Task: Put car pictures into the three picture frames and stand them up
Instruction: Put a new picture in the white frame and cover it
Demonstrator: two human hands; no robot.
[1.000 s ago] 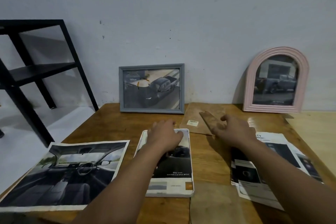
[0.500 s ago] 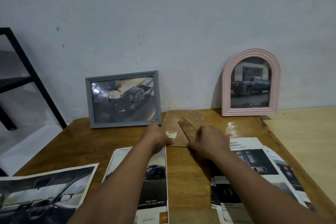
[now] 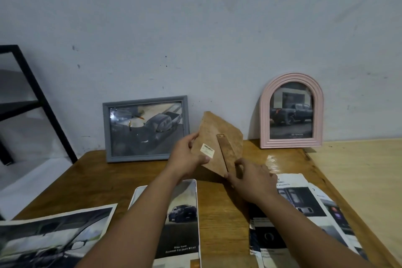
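Observation:
Both my hands hold a brown backing board (image 3: 226, 135) tilted above the wooden table (image 3: 91, 178). My left hand (image 3: 188, 158) grips its left edge by a white sticker. My right hand (image 3: 250, 177) pinches its lower corner near the fold-out stand strip. A white frame (image 3: 187, 220) with a car picture lies flat under my left forearm. A grey frame (image 3: 145, 128) and a pink arched frame (image 3: 291, 111), each with a pickup picture, stand against the wall.
A large car-interior print (image 3: 52, 239) lies at the front left. Brochure pages (image 3: 304, 209) lie under my right arm. A black shelf unit (image 3: 26, 102) stands left of the table. A lighter tabletop (image 3: 359, 172) adjoins on the right.
The backing board lay flat on the table; both hands have now lifted and tilted it upright between the two standing frames. The view has shifted slightly right and closer.

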